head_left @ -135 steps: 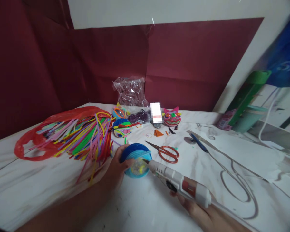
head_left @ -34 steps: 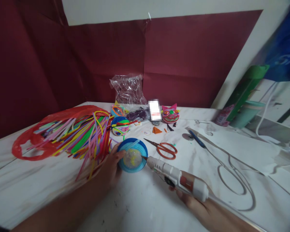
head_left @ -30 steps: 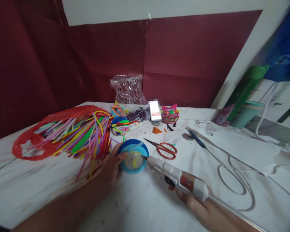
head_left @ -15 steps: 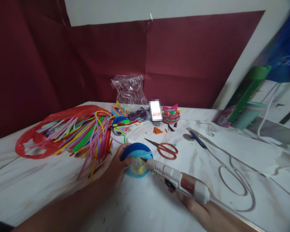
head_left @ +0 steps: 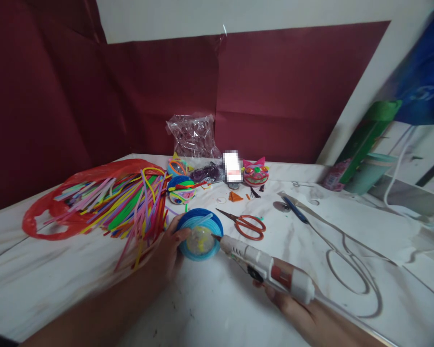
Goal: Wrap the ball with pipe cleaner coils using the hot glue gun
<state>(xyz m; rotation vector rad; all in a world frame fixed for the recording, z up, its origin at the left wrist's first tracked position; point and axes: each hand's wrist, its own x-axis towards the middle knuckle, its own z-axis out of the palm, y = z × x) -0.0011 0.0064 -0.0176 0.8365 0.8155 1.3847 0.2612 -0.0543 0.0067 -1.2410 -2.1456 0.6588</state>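
Note:
My left hand (head_left: 175, 243) grips the left side of a round craft ball (head_left: 217, 222) wrapped in dark and light blue pipe cleaners. A bare patch of clear plastic with some yellow faces me, and a loose light-blue end lies across the wrapping. In my right hand (head_left: 285, 299) is a white hot glue gun (head_left: 249, 258) with a red section, fingers wrapped round it. Its dark nozzle points left, at the right edge of the clear patch; contact I cannot tell. Orange-handled scissors (head_left: 251, 226) lie open just behind the gun.
Left, a red plastic bag (head_left: 39, 231) spills many coloured pipe cleaners (head_left: 126, 202). Behind stand a decorated ball (head_left: 181, 190), a pink cat-eared ball (head_left: 256, 173) and a clear bag (head_left: 193, 135). Right lie a blue-handled tool (head_left: 296, 209), a looping cord (head_left: 332, 270) and a green cup (head_left: 371, 173).
The ball has shifted slightly left and turned, so its clear patch shows more fully. My left hand moved with it. The glue gun has hardly moved; its nozzle now sits at the patch's right edge.

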